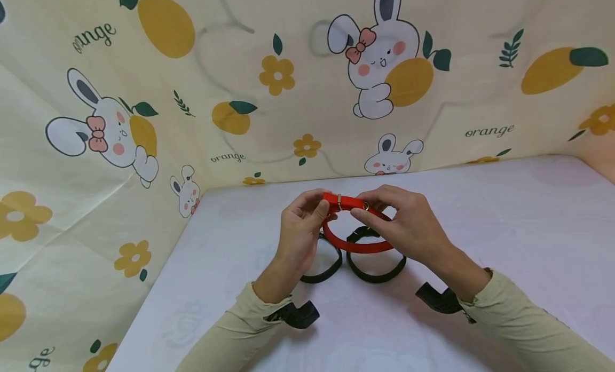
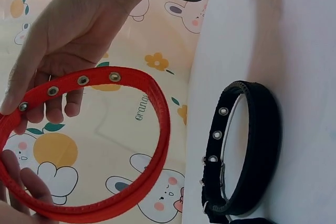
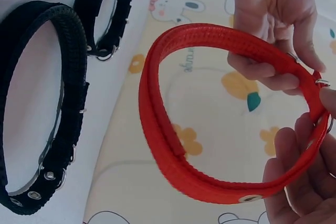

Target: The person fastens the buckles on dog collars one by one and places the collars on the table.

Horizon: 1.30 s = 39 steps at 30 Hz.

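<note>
A red pet collar (image 1: pixel 360 248) forms a loop above the table, held between both hands. My left hand (image 1: pixel 299 230) pinches its left part, beside a metal buckle or keeper (image 1: pixel 339 202). My right hand (image 1: pixel 415 225) grips the right side, thumb against the band near a small metal ring (image 1: pixel 366 206). Several metal eyelets (image 2: pixel 83 80) line the band in the left wrist view. Below the hands, two black collars stand on the table: a right one (image 1: pixel 377 278) and a left one (image 1: pixel 321 278), partly hidden by my left hand. Both are looped, with metal fittings.
The white-covered table (image 1: pixel 230 286) reaches back to a cloth backdrop (image 1: pixel 278 110) printed with rabbits, oranges and flowers. A black wrist device (image 1: pixel 301 315) hangs under the left sleeve, another black wrist device (image 1: pixel 437 298) under the right one.
</note>
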Tool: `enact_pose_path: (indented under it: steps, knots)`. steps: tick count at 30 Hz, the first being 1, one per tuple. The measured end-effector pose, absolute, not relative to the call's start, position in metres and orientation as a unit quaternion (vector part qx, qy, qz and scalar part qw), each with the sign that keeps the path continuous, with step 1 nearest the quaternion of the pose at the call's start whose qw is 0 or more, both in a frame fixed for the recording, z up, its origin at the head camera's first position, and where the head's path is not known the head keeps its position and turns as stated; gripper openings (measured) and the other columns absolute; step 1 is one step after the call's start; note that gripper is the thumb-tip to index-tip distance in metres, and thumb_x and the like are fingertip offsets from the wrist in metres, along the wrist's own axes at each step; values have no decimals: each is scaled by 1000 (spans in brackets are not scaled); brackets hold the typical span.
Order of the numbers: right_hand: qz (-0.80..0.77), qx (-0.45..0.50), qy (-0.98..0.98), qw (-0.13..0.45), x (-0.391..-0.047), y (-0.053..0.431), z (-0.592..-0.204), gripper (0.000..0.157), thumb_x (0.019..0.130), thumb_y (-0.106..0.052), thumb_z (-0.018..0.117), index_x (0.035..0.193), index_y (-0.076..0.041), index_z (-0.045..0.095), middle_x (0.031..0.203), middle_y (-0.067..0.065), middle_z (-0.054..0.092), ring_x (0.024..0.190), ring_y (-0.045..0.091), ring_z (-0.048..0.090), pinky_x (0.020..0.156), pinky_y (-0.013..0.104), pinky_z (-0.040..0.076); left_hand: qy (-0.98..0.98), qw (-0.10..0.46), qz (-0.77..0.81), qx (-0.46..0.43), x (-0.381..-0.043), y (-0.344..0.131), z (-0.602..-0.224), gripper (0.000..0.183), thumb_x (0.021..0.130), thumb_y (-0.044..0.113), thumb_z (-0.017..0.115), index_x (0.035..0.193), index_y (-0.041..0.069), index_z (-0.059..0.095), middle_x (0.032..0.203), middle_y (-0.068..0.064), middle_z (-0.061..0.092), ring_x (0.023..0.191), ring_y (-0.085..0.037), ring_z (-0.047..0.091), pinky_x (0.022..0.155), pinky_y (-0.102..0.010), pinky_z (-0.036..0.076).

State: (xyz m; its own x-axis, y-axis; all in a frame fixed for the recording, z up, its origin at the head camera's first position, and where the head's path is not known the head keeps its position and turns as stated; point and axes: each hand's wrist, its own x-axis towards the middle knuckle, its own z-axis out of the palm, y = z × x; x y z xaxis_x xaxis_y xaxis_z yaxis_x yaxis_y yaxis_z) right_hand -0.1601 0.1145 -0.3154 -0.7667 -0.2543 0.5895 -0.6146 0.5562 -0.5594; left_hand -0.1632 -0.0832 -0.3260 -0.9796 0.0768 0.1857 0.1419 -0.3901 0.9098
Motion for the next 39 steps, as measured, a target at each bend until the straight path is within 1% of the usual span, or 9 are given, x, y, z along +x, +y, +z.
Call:
enact_pose_path:
  steps: [4, 9, 16, 21, 25, 28, 36, 39]
  knots:
    - [398, 253, -852, 228, -159, 114, -315, 21, 84, -21, 81, 104, -18, 75, 90, -9, 71, 77, 4, 62, 66, 26, 52, -537, 29, -838, -97, -163, -82, -326, 36, 82, 26, 74, 113, 9, 67, 105, -1, 68, 97, -15, 65, 85, -26, 55]
    - [400, 257, -850, 225, -158, 114, -314, 19, 86, -21, 79, 105, -18, 76, 90, -7, 71, 78, 7, 61, 66, 27, 51, -519, 41, -848, -97, -163, -80, -326, 29, 82, 25, 73, 108, 12, 67, 103, 0, 67, 95, -14, 63, 82, -24, 53]
    - [394, 257, -853, 226, -158, 114, -314, 19, 87, -21, 78, 105, -17, 76, 90, -5, 71, 78, 8, 61, 65, 27, 50, -518, 22, -848, -110, -164, -80, -327, 34, 79, 28, 75, 110, 16, 65, 106, 1, 66, 96, -15, 58, 80, -21, 50]
    - [399, 268, -845, 233, -158, 113, -315, 18, 86, -21, 79, 103, -16, 75, 89, -7, 70, 77, 6, 61, 63, 25, 51, -536, 9, -835, -125, -164, -82, -329, 43, 75, 27, 80, 113, 14, 65, 104, 1, 69, 92, -15, 56, 79, -21, 48]
    - [398, 274, -843, 238, -159, 112, -317, 18, 85, -21, 80, 102, -17, 75, 88, -9, 70, 76, 4, 60, 64, 23, 51, -536, 7, -837, -111, -164, -82, -329, 38, 75, 25, 81, 109, 13, 69, 100, 2, 73, 90, -15, 57, 78, -22, 47]
    - [396, 275, -842, 241, -159, 112, -317, 18, 85, -21, 80, 102, -17, 75, 89, -9, 70, 76, 4, 59, 63, 24, 51, -526, 9, -845, -95, -164, -81, -328, 33, 74, 23, 80, 105, 15, 70, 98, 2, 73, 89, -15, 57, 77, -22, 47]
    - [396, 277, -837, 256, -159, 111, -319, 21, 85, -18, 79, 106, -14, 76, 90, -4, 72, 74, 8, 58, 60, 23, 50, -500, 20, -860, -100, -161, -77, -327, 34, 72, 26, 79, 103, 16, 68, 100, 1, 70, 89, -14, 57, 76, -21, 48]
    - [396, 278, -834, 265, -159, 110, -319, 22, 85, -17, 80, 106, -13, 76, 90, -3, 73, 74, 9, 57, 60, 23, 50, -493, 26, -864, -99, -160, -77, -327, 33, 73, 24, 79, 103, 16, 68, 100, 1, 69, 88, -14, 57, 76, -20, 49]
